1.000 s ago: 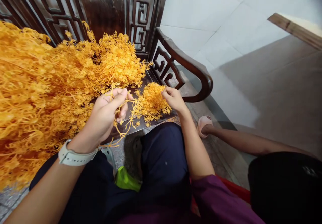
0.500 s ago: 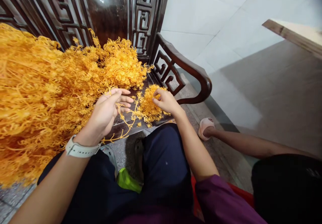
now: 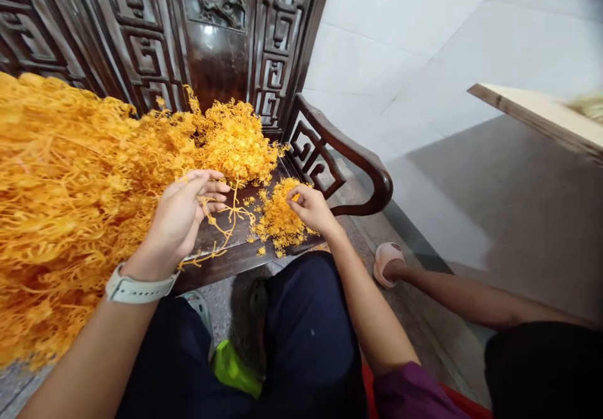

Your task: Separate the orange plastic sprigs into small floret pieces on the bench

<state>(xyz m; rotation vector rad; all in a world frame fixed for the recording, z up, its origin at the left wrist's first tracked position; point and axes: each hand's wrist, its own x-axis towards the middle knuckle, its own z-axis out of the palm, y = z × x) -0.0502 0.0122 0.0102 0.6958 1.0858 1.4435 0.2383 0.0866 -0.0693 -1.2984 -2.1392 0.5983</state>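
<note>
A big mass of orange-yellow branching sprigs (image 3: 70,186) fills the left of the view, piled on a dark wooden bench seat (image 3: 211,246). My left hand (image 3: 181,215), with a white watch (image 3: 136,288) on its wrist, sits at the edge of this mass. Its fingers are spread and lie against a loose, thin sprig (image 3: 226,218), which trails across the seat. To the right, a small heap of sprig fragments (image 3: 277,221) lies on the seat. My right hand (image 3: 313,208) rests on that heap, thumb and forefinger pinched on a bit of it.
Behind the seat stands a carved dark wooden backrest (image 3: 217,48), with a curved armrest (image 3: 358,155) at right. Another person's arm (image 3: 471,299) reaches in at right, near a pink slipper (image 3: 389,262). My dark-trousered knee (image 3: 311,318) lies below the seat. A wooden board (image 3: 532,114) juts in at upper right.
The view has tilted upward, showing more backrest. My left hand has shifted slightly left and its fingers have spread. My right hand has moved slightly lower on the small heap.
</note>
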